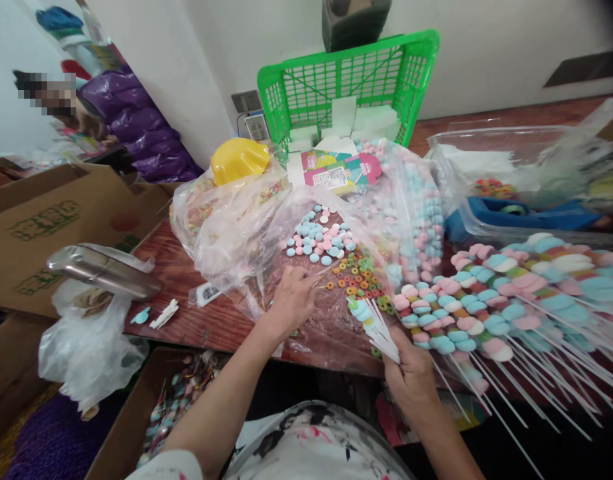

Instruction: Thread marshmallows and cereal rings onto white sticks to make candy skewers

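Observation:
My left hand [293, 300] reaches over the plastic sheet with its fingers pinched at the edge of the orange, yellow and green ring candies [361, 275]. Whatever is between the fingertips is too small to make out. Behind the rings lies a loose heap of pink, blue and white marshmallow discs [319, 237]. My right hand [410, 363] is closed around a bundle of white sticks [382, 335] that points up and left; blue and yellow pieces show at its far end. To the right lies a large pile of candy skewers [516, 293] on white sticks.
A green basket [349, 73] holding white cards stands at the back. Bags of candy with a yellow bowl [240, 161] sit left of it. A clear bin [531, 143] is at the right, a steel flask [106, 272] at the left. Another person [81, 117] is at far left.

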Motion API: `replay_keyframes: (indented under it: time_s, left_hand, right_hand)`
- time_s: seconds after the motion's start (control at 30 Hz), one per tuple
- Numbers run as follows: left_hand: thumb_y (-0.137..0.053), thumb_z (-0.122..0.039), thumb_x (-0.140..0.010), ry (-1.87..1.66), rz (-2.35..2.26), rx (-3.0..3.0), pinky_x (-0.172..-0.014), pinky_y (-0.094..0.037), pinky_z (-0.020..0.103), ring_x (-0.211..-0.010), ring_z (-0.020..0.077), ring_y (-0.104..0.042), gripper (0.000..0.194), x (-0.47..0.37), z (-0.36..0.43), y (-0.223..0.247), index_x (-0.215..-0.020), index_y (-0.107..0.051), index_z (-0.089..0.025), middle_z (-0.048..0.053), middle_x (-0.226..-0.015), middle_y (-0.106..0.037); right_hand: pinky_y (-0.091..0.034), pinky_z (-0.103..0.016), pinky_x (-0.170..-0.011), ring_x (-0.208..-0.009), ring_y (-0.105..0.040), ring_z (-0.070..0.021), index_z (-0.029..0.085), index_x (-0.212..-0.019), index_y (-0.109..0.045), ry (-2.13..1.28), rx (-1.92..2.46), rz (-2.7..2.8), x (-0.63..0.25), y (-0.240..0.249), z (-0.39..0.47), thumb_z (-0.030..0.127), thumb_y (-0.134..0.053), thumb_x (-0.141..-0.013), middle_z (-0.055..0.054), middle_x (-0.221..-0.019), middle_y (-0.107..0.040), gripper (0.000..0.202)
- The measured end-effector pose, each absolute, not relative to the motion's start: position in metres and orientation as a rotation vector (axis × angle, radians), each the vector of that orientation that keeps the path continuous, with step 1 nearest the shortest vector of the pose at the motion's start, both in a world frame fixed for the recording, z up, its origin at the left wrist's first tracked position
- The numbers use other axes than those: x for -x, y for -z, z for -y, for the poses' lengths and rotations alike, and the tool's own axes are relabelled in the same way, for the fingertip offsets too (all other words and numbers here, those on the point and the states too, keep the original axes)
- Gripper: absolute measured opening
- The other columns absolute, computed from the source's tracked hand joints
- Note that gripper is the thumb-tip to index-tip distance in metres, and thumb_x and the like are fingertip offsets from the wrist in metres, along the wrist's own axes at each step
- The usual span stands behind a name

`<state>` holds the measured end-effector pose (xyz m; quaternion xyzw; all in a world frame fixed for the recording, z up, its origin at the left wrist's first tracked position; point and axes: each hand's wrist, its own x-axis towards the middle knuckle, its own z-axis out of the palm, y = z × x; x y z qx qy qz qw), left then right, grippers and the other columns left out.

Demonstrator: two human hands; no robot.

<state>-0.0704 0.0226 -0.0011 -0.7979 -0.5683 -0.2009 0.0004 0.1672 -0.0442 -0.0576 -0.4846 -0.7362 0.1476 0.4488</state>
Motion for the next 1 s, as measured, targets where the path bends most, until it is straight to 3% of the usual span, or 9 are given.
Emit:
replay_keyframes:
  time_s: [0.1,0.2,0.27,0.4,0.53,0.63,0.87,0.93,1.0]
  left_hand:
    - [-0.055,-0.009,-0.08,0.499,1.74,2.551,-0.08,-0.048,0.041,-0.093,0.0264,-0.052,0.023,0.051,-0.04,0.006,-0.094,-0.071,-0.017,0.012,-0.091,-0.06]
    - [-0.057,-0.006,-0.077,0.695,1.757,2.621,-0.081,-0.049,0.04,-0.092,0.025,-0.055,0.018,0.039,-0.046,0.009,-0.078,-0.071,-0.017,0.011,-0.088,-0.064]
    - [-0.06,-0.009,-0.077,1.051,1.866,2.7,-0.078,-0.05,0.037,-0.083,0.021,-0.059,0.013,0.036,-0.041,0.005,-0.073,-0.07,-0.017,0.008,-0.081,-0.067]
    - [-0.068,-0.022,-0.073,2.006,2.4,2.591,-0.056,-0.05,0.026,-0.055,0.012,-0.059,0.011,0.027,-0.019,-0.011,-0.079,-0.071,-0.013,0.003,-0.067,-0.069]
    - [-0.072,-0.019,-0.066,2.443,2.497,2.323,-0.058,-0.052,0.024,-0.059,0.0117,-0.062,0.02,0.015,-0.003,-0.021,-0.084,-0.074,-0.014,0.003,-0.074,-0.072]
    - [-0.068,-0.015,-0.068,2.39,2.245,2.364,-0.065,-0.054,0.026,-0.07,0.0148,-0.066,0.015,0.014,0.0,-0.021,-0.082,-0.074,-0.015,0.005,-0.081,-0.074]
    - [-0.057,-0.005,-0.075,1.745,1.43,2.588,-0.072,-0.054,0.028,-0.076,0.0155,-0.065,0.022,0.019,0.009,-0.016,-0.086,-0.072,-0.016,0.008,-0.08,-0.071]
    - [-0.057,-0.006,-0.077,1.718,1.391,2.625,-0.076,-0.053,0.031,-0.081,0.0167,-0.065,0.021,0.018,0.013,-0.015,-0.089,-0.072,-0.015,0.009,-0.085,-0.071]
    - [-0.061,-0.01,-0.079,1.92,1.559,2.592,-0.074,-0.053,0.029,-0.079,0.016,-0.065,0.018,0.016,0.015,-0.015,-0.091,-0.072,-0.016,0.008,-0.084,-0.071]
  right_hand:
    - [-0.051,-0.024,-0.056,-0.058,-0.063,-0.0156,0.017,-0.1,-0.064,-0.383,1.214,1.807,-0.167,0.055,0.044,0.011,-0.042,-0.083,-0.002,-0.071,-0.068,0.028]
    - [-0.052,-0.024,-0.06,-0.064,-0.064,-0.0164,0.018,-0.105,-0.063,-0.424,1.227,1.782,-0.168,0.053,0.043,0.012,-0.042,-0.084,-0.003,-0.078,-0.07,0.03]
    - [-0.052,-0.025,-0.062,-0.069,-0.066,-0.0173,0.017,-0.104,-0.062,-0.42,1.227,1.783,-0.168,0.052,0.042,0.012,-0.042,-0.083,-0.005,-0.083,-0.071,0.03]
    - [-0.052,-0.025,-0.063,-0.069,-0.065,-0.0171,0.018,-0.102,-0.062,-0.395,1.235,1.823,-0.167,0.054,0.042,0.009,-0.042,-0.08,-0.004,-0.086,-0.07,0.031]
    - [-0.048,-0.023,-0.055,-0.059,-0.062,-0.0153,0.019,-0.095,-0.061,-0.381,1.23,1.842,-0.167,0.053,0.042,0.008,-0.041,-0.078,-0.002,-0.075,-0.067,0.029]
    - [-0.046,-0.023,-0.052,-0.055,-0.06,-0.0152,0.019,-0.09,-0.061,-0.367,1.24,1.864,-0.167,0.053,0.042,0.007,-0.04,-0.077,0.001,-0.065,-0.063,0.028]
    - [-0.049,-0.025,-0.054,-0.056,-0.063,-0.017,0.018,-0.098,-0.061,-0.259,1.282,1.874,-0.166,0.052,0.044,0.008,-0.037,-0.078,-0.002,-0.07,-0.068,0.033]
    - [-0.05,-0.025,-0.056,-0.059,-0.065,-0.0177,0.017,-0.107,-0.06,-0.24,1.28,1.892,-0.166,0.05,0.045,0.007,-0.036,-0.079,-0.004,-0.076,-0.071,0.038]
    - [-0.051,-0.025,-0.056,-0.061,-0.066,-0.0178,0.017,-0.11,-0.059,-0.212,1.239,1.892,-0.166,0.048,0.047,0.007,-0.038,-0.08,-0.005,-0.079,-0.072,0.038]
